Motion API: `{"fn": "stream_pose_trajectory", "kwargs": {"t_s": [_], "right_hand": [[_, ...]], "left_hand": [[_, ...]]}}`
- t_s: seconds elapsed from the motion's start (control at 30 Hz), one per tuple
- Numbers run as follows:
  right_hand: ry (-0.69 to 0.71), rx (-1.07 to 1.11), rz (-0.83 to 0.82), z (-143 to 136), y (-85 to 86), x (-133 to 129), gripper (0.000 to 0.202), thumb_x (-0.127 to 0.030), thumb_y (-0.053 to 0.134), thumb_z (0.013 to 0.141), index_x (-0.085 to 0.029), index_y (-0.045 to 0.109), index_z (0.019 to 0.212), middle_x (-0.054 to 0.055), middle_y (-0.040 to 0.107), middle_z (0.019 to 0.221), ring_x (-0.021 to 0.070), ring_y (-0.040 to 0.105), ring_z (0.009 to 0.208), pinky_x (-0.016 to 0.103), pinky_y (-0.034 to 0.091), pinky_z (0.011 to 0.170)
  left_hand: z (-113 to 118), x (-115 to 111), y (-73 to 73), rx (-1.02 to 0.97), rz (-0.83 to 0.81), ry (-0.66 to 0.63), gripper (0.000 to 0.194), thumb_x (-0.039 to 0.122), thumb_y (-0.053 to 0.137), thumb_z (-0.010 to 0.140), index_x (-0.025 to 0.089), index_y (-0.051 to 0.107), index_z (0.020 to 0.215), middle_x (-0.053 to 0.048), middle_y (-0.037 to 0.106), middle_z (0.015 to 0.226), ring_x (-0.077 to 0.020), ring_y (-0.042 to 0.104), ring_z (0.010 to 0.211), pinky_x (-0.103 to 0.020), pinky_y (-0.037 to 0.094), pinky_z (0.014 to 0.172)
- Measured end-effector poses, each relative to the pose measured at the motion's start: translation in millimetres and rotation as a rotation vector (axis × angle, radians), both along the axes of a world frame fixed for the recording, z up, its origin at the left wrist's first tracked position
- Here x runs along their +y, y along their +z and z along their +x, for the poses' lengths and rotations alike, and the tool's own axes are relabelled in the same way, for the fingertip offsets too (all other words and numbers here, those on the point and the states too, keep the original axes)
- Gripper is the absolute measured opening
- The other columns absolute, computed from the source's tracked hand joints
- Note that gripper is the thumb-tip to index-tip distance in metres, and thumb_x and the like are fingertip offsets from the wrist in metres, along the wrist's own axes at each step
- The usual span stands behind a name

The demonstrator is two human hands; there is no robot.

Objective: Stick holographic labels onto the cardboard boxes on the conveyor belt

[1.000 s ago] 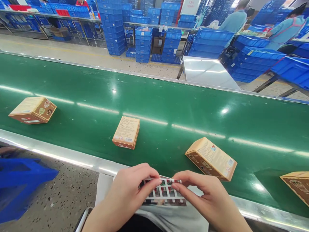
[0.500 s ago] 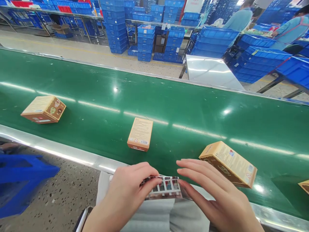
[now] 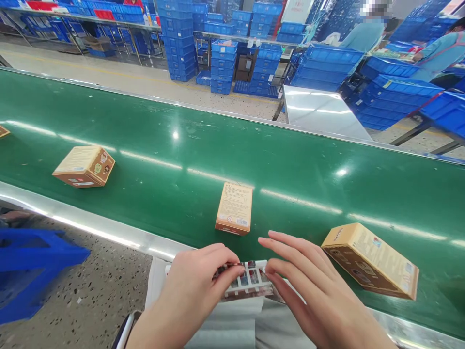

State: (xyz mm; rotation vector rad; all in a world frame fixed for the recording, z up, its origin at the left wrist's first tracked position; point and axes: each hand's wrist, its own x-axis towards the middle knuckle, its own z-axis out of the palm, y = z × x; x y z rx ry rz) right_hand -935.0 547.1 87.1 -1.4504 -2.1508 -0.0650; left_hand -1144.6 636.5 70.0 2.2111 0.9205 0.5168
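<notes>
My left hand (image 3: 198, 286) is wrapped round the left end of a small white-framed pack (image 3: 250, 280) with dark and red pieces inside. Thumb and index finger of my right hand (image 3: 312, 286) touch the pack's right end, while its other fingers stretch out over the belt edge. Just beyond the hands, a cream and brown box (image 3: 235, 206) lies on the green conveyor belt (image 3: 163, 194). A larger box (image 3: 374, 259) lies to the right, past my right hand, and another box (image 3: 84, 166) is at the left.
A metal rail (image 3: 105, 232) runs along the belt's near side. Blue plastic (image 3: 36, 266) stands at the lower left. Beyond the belt are a metal table (image 3: 323, 109), stacks of blue crates (image 3: 178, 43) and people in light blue (image 3: 363, 36).
The boxes on the belt have shifted right, and part of another box now shows at the left edge. My right fingers have drawn closer to the pack, which is slightly tilted.
</notes>
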Motion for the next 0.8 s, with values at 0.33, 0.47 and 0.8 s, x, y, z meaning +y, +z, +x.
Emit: {"fn": "stream_pose_trajectory", "kwargs": {"t_s": [0.33, 0.47, 0.8], "right_hand": [[-0.426, 1.356, -0.333, 18.5, -41.1, 58.2, 0.035, -0.056, 0.071, 0.086, -0.027, 0.067, 0.104, 0.008, 0.070, 0.128, 0.0280, 0.068, 0.118, 0.042, 0.056, 0.097], [-0.424, 1.459, -0.400, 17.0, -46.6, 78.1, 0.043, -0.060, 0.080, 0.074, -0.025, 0.072, 0.097, 0.008, 0.070, 0.127, 0.0296, 0.064, 0.120, 0.044, 0.052, 0.099], [-0.536, 1.355, -0.553, 29.9, -40.5, 76.4, 0.048, -0.065, 0.086, 0.058, -0.021, 0.070, 0.071, 0.009, 0.074, 0.117, 0.0315, 0.063, 0.113, 0.039, 0.046, 0.099]], "left_hand": [[-1.4, 21.0, -24.5, -0.036, 0.136, -0.290, 0.014, 0.015, 0.074, 0.088, 0.021, 0.071, 0.076, -0.004, 0.033, 0.165, -0.0380, 0.022, 0.154, -0.063, 0.036, 0.118], [15.2, 24.7, -37.8, -0.004, 0.198, -0.378, 0.013, 0.015, 0.075, 0.087, 0.018, 0.071, 0.076, -0.007, 0.039, 0.163, -0.0381, 0.023, 0.153, -0.063, 0.029, 0.122], [34.2, 20.3, -39.3, -0.014, 0.179, -0.438, 0.013, 0.014, 0.077, 0.085, 0.018, 0.072, 0.074, -0.006, 0.043, 0.161, -0.0353, 0.031, 0.152, -0.051, 0.038, 0.123]]}}
